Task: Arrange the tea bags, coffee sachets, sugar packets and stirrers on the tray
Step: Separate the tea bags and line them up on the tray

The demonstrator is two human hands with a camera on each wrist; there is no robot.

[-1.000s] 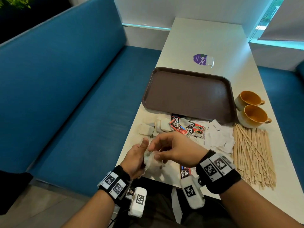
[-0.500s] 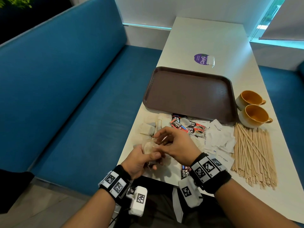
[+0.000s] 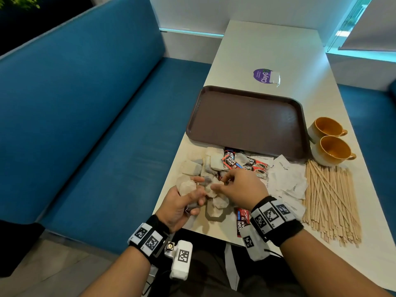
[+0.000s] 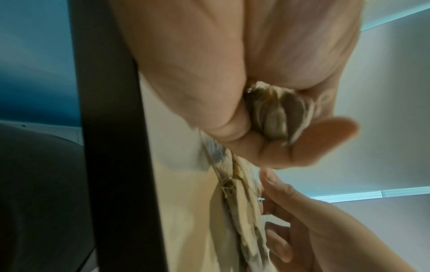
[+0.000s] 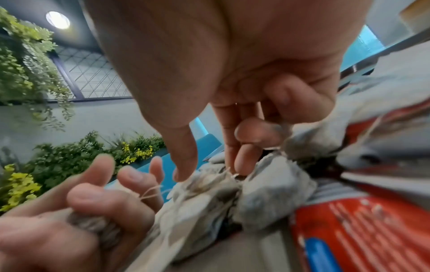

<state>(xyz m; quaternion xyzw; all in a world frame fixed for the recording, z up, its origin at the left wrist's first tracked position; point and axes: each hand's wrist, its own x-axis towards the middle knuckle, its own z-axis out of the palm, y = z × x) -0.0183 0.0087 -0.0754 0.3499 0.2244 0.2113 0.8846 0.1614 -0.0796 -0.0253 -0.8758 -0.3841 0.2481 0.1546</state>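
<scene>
The brown tray [image 3: 246, 125] lies bare in the middle of the table. In front of it sits a heap of pale tea bags [image 3: 211, 161], red coffee sachets [image 3: 252, 166], white sugar packets [image 3: 289, 181] and wooden stirrers [image 3: 330, 202]. My left hand [image 3: 184, 200] grips a bunch of tea bags [image 4: 277, 114] at the table's near left edge. My right hand [image 3: 235, 185] reaches into the heap beside it, thumb and fingers pinching a tea bag [image 5: 209, 182] that still rests among the others.
Two orange cups [image 3: 330, 142] stand right of the tray, above the stirrers. A purple sticker [image 3: 264, 76] is on the table beyond the tray. A blue bench [image 3: 96, 125] runs along the left. One coffee sachet [image 3: 242, 219] lies under my right wrist.
Both hands have shifted forward from the table's near edge into the tea bag heap. The left hand has kept its bunch of tea bags and the right has closed on another bag.
</scene>
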